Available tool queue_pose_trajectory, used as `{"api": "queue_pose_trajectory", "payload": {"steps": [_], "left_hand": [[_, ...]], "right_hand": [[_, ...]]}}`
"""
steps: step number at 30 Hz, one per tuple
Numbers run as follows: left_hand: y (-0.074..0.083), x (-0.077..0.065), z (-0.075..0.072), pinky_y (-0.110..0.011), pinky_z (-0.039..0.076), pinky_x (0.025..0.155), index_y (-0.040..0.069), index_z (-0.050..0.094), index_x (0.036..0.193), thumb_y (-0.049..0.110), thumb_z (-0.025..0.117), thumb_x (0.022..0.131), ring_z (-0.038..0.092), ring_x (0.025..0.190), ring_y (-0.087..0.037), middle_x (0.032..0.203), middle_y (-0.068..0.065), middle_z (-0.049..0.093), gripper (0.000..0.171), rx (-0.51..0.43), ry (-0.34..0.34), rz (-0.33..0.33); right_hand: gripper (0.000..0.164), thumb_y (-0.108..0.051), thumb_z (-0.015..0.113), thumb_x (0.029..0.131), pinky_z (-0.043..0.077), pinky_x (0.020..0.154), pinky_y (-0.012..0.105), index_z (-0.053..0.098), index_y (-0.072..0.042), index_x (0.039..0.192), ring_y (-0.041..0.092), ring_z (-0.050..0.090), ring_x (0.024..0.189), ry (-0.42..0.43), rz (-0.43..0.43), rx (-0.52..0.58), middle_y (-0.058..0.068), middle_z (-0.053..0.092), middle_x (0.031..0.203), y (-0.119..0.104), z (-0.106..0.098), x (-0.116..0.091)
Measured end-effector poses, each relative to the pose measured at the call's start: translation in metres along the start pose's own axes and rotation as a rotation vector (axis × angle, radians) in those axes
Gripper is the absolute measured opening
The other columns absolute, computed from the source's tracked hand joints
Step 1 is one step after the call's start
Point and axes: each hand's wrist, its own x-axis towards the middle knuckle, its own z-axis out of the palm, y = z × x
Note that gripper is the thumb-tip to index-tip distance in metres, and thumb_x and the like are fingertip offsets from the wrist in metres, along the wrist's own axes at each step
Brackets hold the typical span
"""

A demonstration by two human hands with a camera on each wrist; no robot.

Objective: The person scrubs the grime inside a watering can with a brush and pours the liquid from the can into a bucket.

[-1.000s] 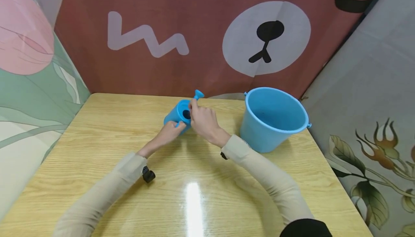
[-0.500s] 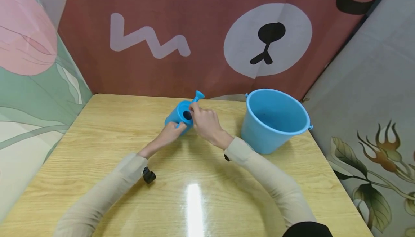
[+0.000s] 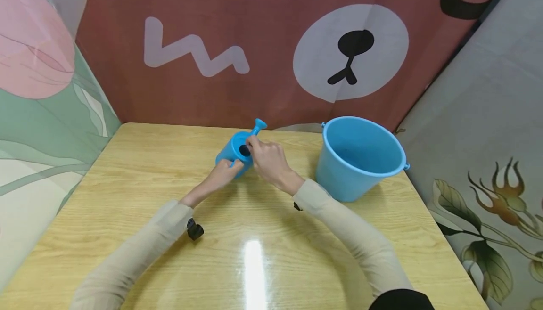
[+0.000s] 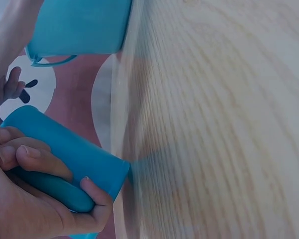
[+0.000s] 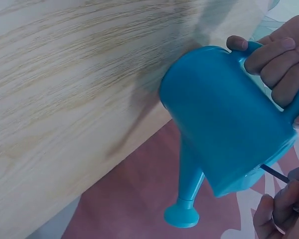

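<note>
A blue watering can (image 3: 229,152) leans over near the table's back edge, its sprinkler spout pointing away. My left hand (image 3: 225,172) grips it by the handle (image 4: 65,191), fingers curled round. At the can's mouth, my right hand (image 3: 271,161) pinches a thin dark rod (image 5: 275,174) that reaches in over the rim. What lies at the rod's far end is hidden in the right wrist view. From the head, a dark round patch shows in the mouth; I cannot tell whether it is an object or shadow. Whether the can's base touches the table is unclear.
A large light-blue bucket (image 3: 335,178) stands upright at the back right, just beyond my right forearm. The wooden table (image 3: 140,159) ends against a red-brown cloth backdrop (image 3: 271,93) with a bear face. Patterned cloths hang at both sides.
My right hand's fingertips have shifted slightly down and towards me at the can's mouth. The left hand keeps its grip on the handle. The head view has tilted a little.
</note>
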Motion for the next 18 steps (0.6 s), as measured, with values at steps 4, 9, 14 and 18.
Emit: {"api": "queue_pose_trajectory", "payload": {"steps": [4,9,14,18], "left_hand": [[-0.0011,-0.0007,-0.0008,-0.024,0.027,0.047,0.013,0.034,0.055,0.028,0.041,0.102,0.024,0.045,-0.01,0.05,0.006,0.028,0.05,-0.013,0.0,-0.002],[0.0005,-0.0001,-0.0002,-0.025,0.026,0.046,0.013,0.034,0.055,0.027,0.041,0.102,0.023,0.045,-0.01,0.049,0.006,0.028,0.049,-0.006,0.006,0.006],[0.0013,0.0002,0.0005,-0.024,0.026,0.046,0.013,0.035,0.055,0.026,0.041,0.101,0.023,0.044,-0.009,0.049,0.006,0.029,0.048,-0.012,0.002,-0.002],[0.0012,-0.0008,0.0007,-0.024,0.026,0.046,0.013,0.035,0.055,0.028,0.041,0.101,0.024,0.044,-0.01,0.049,0.007,0.029,0.049,0.002,-0.003,-0.01]], "right_hand": [[0.014,-0.008,0.058,0.098,0.031,0.04,0.025,0.053,0.0,0.11,0.011,0.035,0.039,0.031,-0.016,-0.012,0.001,0.052,0.059,-0.0009,-0.0008,-0.0009],[0.012,-0.01,0.057,0.099,0.031,0.04,0.025,0.052,-0.001,0.105,0.012,0.038,0.04,0.036,-0.01,-0.026,0.0,0.05,0.059,0.0011,0.0018,0.0004],[0.015,-0.011,0.062,0.097,0.029,0.04,0.024,0.052,-0.002,0.101,0.012,0.039,0.04,0.041,-0.009,-0.039,0.0,0.049,0.058,0.0032,0.0047,0.0015],[0.017,-0.011,0.066,0.094,0.029,0.039,0.024,0.052,-0.004,0.098,0.012,0.039,0.04,0.07,-0.027,-0.036,-0.001,0.047,0.056,0.0018,-0.0008,0.0013]]}}
